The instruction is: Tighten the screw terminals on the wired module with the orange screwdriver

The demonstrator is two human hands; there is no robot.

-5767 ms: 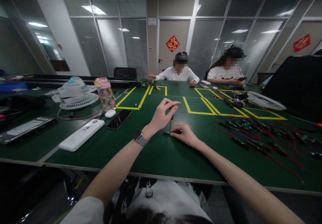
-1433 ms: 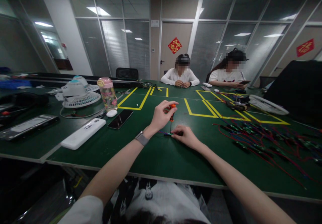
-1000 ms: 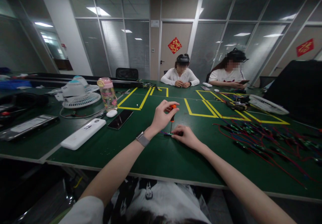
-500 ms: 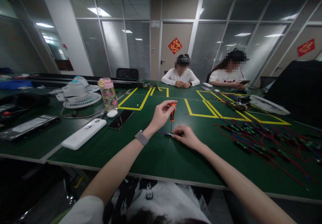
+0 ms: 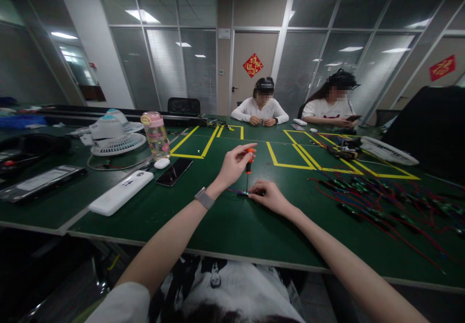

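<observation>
My left hand [image 5: 232, 165] pinches the orange handle of a small screwdriver [image 5: 248, 163], held upright with its tip down on a tiny wired part [image 5: 241, 193] lying on the green table [image 5: 225, 221]. My right hand [image 5: 269, 196] rests on the table beside it, fingers curled over the part and pinning it down. A watch is on my left wrist.
A white power bank [image 5: 119, 193], a dark phone [image 5: 173, 172], a white mouse [image 5: 162, 163], a pink-capped bottle [image 5: 155, 135] and a desk fan [image 5: 112, 139] stand at left. Red-wired parts [image 5: 370, 197] spread at right. Two people sit at the far side.
My left fingers shift slightly round the screwdriver handle, which stays upright on the part. My right hand stays where it was. The view barely moves.
</observation>
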